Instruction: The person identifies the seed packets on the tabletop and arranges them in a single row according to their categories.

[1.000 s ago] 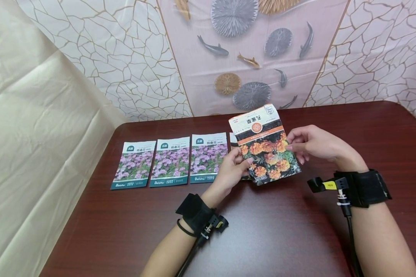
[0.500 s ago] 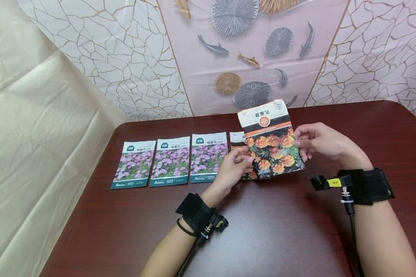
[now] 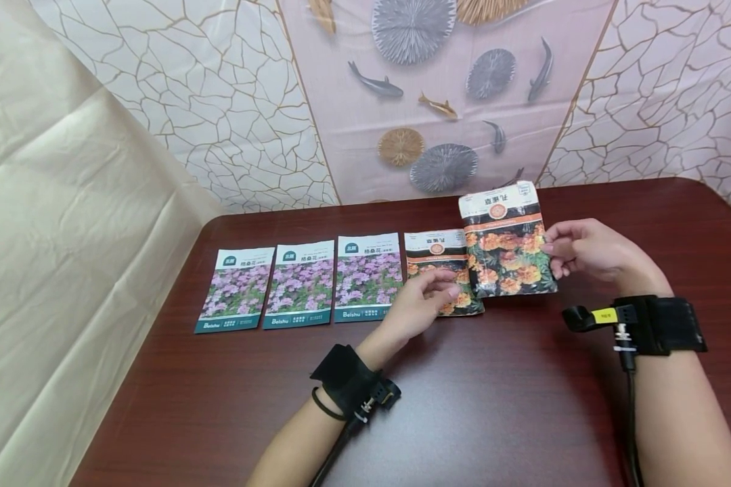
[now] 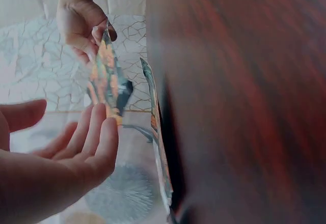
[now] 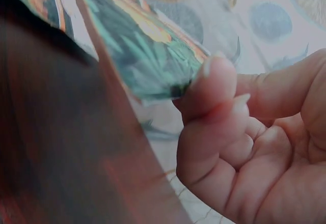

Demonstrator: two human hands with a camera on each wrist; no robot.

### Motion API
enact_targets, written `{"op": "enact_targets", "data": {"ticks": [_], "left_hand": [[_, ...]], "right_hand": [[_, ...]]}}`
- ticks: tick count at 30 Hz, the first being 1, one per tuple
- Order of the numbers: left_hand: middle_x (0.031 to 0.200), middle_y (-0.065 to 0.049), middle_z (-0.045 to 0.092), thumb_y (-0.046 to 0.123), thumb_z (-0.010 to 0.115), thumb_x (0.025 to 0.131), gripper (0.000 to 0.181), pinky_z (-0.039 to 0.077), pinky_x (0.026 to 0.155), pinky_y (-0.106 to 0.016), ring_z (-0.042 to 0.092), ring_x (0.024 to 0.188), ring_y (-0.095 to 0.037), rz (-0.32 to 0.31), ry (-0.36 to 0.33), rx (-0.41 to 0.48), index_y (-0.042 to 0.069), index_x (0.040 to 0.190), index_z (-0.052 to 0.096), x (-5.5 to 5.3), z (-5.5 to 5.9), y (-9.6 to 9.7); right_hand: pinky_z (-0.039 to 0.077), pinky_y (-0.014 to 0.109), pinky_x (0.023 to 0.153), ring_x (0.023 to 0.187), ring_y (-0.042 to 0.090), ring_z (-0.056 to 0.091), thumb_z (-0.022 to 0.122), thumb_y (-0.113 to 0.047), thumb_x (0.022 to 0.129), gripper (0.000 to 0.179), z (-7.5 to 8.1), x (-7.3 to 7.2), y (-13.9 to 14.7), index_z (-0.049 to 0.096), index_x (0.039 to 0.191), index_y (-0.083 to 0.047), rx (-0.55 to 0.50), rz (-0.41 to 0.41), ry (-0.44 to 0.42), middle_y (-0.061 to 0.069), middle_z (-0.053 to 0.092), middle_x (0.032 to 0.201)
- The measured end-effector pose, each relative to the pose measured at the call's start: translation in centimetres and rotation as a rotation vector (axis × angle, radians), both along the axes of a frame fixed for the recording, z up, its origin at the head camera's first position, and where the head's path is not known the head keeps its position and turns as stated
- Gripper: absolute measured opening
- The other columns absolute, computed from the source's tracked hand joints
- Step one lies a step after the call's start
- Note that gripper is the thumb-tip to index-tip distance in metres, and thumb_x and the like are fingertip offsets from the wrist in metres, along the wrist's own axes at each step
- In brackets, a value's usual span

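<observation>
My right hand pinches the right edge of an orange marigold seed packet; in the right wrist view its thumb and fingertips hold the packet's corner. The packet is raised and tilted, its lower left part overlapping a second marigold seed packet that lies on the table. My left hand hovers over that lying packet with loosely bent fingers and hides part of it. In the left wrist view, the left hand grips nothing, and the held packet shows beyond its fingertips.
Three purple-flower seed packets, the left one, the middle one and the right one, lie in a row left of the marigold packets. The dark red table meets a patterned cloth backdrop behind.
The right hand has carried the marigold packet to the right. My left hand has let go of it and stays near the same place, and the packet underneath has come into view.
</observation>
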State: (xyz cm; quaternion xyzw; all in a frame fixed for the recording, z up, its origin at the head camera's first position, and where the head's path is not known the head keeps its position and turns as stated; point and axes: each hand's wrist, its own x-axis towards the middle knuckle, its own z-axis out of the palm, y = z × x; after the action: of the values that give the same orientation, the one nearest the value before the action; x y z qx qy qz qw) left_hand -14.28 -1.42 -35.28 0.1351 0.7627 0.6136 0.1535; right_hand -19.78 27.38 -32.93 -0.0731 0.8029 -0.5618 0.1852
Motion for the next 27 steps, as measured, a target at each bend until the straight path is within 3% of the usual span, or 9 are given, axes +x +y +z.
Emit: {"op": "enact_targets", "data": {"ticks": [6, 13, 18, 23, 27], "left_hand": [[0.113, -0.004, 0.061, 0.023, 0.056, 0.092, 0.036, 0.044, 0.085, -0.017, 0.056, 0.1, -0.007, -0.16, 0.138, -0.198, 0.005, 0.124, 0.055, 0.9, 0.3, 0.4], [0.132, -0.001, 0.049, 0.034, 0.049, 0.095, 0.044, 0.033, 0.1, -0.023, 0.042, 0.122, -0.009, -0.373, 0.304, -0.499, 0.012, 0.133, 0.048, 1.8, 0.5, 0.7], [0.141, -0.004, 0.039, 0.036, 0.048, 0.095, 0.052, 0.02, 0.107, -0.023, 0.032, 0.13, -0.012, -0.543, 0.421, -0.699, 0.01, 0.139, 0.039, 2.4, 0.7, 1.0], [0.147, -0.004, 0.029, 0.037, 0.048, 0.095, 0.056, 0.011, 0.11, -0.026, 0.02, 0.135, -0.014, -0.671, 0.465, -0.83, 0.012, 0.142, 0.033, 2.9, 0.8, 1.3], [0.148, -0.003, 0.024, 0.037, 0.047, 0.095, 0.057, 0.008, 0.11, -0.03, 0.015, 0.136, -0.013, -0.737, 0.465, -0.856, 0.014, 0.144, 0.03, 3.1, 0.9, 1.3]], "right_hand": [[0.049, 0.031, 0.054, 0.058, 0.015, 0.052, 0.042, 0.001, 0.094, 0.009, -0.7, -0.3, 1.0, 0.049, 0.092, 0.005, 0.002, -0.012, -0.067, 0.005, 0.051, 0.072], [0.047, 0.029, 0.053, 0.058, 0.014, 0.049, 0.038, 0.004, 0.093, 0.012, -1.0, -0.2, 2.0, 0.05, 0.092, 0.005, 0.024, -0.008, -0.102, 0.005, 0.049, 0.074], [0.048, 0.03, 0.054, 0.057, 0.015, 0.05, 0.043, 0.0, 0.094, 0.012, -1.7, -0.3, 2.3, 0.051, 0.094, 0.008, 0.104, 0.011, -0.137, 0.006, 0.05, 0.071], [0.046, 0.028, 0.051, 0.054, 0.014, 0.051, 0.048, -0.005, 0.093, 0.015, -2.2, -0.3, 2.3, 0.056, 0.09, 0.008, 0.184, 0.056, -0.142, 0.005, 0.051, 0.064], [0.045, 0.027, 0.05, 0.052, 0.014, 0.05, 0.049, -0.004, 0.092, 0.016, -2.3, -0.4, 2.2, 0.057, 0.087, 0.009, 0.219, 0.068, -0.128, 0.005, 0.05, 0.062]]}}
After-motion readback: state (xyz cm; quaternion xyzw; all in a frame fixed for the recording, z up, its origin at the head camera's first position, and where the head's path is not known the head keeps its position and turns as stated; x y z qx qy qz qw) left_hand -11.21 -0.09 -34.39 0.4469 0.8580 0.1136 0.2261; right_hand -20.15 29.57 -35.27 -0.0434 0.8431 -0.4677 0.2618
